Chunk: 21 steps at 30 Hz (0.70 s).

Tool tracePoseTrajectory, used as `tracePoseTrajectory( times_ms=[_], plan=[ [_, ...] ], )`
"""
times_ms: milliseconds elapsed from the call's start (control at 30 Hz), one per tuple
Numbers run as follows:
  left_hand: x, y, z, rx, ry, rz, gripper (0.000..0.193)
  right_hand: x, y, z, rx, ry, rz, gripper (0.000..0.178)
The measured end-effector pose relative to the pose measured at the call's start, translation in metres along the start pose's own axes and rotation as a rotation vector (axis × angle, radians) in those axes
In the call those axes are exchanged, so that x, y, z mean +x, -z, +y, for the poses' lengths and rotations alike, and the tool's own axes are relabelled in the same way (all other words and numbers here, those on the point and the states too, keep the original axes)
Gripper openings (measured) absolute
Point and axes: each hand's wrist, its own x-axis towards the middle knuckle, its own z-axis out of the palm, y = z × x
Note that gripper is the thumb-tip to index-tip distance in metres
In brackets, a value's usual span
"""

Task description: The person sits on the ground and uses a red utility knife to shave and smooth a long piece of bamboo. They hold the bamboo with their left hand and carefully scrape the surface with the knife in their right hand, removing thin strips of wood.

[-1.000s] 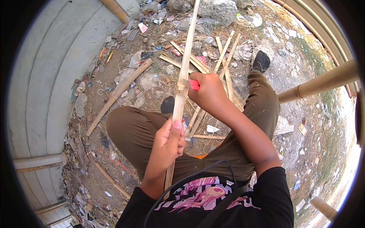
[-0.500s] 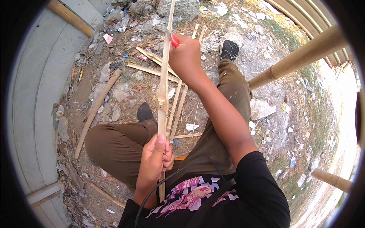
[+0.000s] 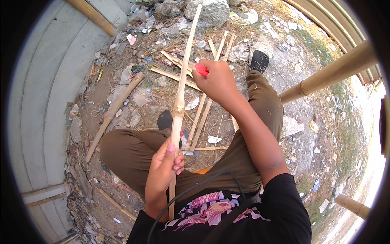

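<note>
A long pale bamboo strip point(image 3: 183, 77) runs from my lap up and away in front of me, with a knobby node partway along it. My left hand point(image 3: 163, 160) is closed round its lower part, thumb lying along the top. In my right hand point(image 3: 219, 81) is a red-handled knife point(image 3: 201, 69), gripped in a fist beside the strip's far half. Its blade is mostly hidden against the strip's right edge. Below and beyond, several split bamboo strips point(image 3: 202, 109) lie crossed on the ground between my legs.
A round bamboo pole point(image 3: 115, 106) lies on the left near a grey panel wall point(image 3: 40, 110). On the right, a thick bamboo post point(image 3: 325, 74) slants past my leg. Rocks point(image 3: 207, 16) and litter cover the ground ahead. A black cable point(image 3: 203, 179) crosses my lap.
My right hand with the knife has come back toward me along the bamboo strip. The whole scene has shifted slightly right and down in view. My left hand keeps its hold.
</note>
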Motion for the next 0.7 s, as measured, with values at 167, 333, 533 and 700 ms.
tracePoseTrajectory(
  times_ms=[167, 333, 533, 700],
  plan=[
    [0.002, 0.009, 0.004, -0.032, -0.102, 0.078, 0.054, -0.026, -0.018, -0.03, -0.123, 0.172, -0.227, 0.015],
    [0.003, 0.005, 0.001, 0.024, -0.15, 0.146, 0.054, -0.036, -0.029, -0.034, -0.1, 0.174, -0.302, 0.015],
    [0.004, 0.011, 0.001, -0.243, -0.098, 0.106, 0.04, -0.039, -0.026, -0.046, -0.058, 0.165, -0.314, 0.015],
    [0.005, 0.03, 0.001, -0.429, 0.03, -0.149, 0.026, -0.042, -0.027, -0.046, -0.043, 0.154, -0.33, 0.015]
  ],
)
